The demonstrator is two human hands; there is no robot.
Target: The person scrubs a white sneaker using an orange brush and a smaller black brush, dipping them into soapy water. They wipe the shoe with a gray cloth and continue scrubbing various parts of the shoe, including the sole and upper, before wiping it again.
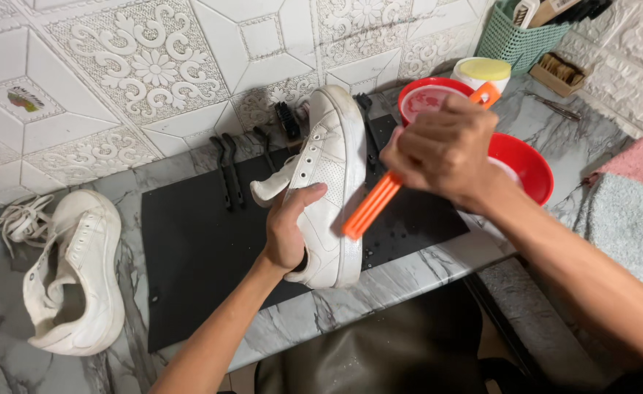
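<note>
Both your hands are busy: your left hand (286, 232) grips the white shoe (326, 182) upright over the black mat (190, 255), sole edge turned out, while your right hand (445, 149) closes around the orange brush (371, 206) against that edge

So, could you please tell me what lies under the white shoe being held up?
Under the held shoe lies a black mat on the marble counter, with small black tools at its back edge. The left hand and shoe hide the mat directly beneath.
</note>
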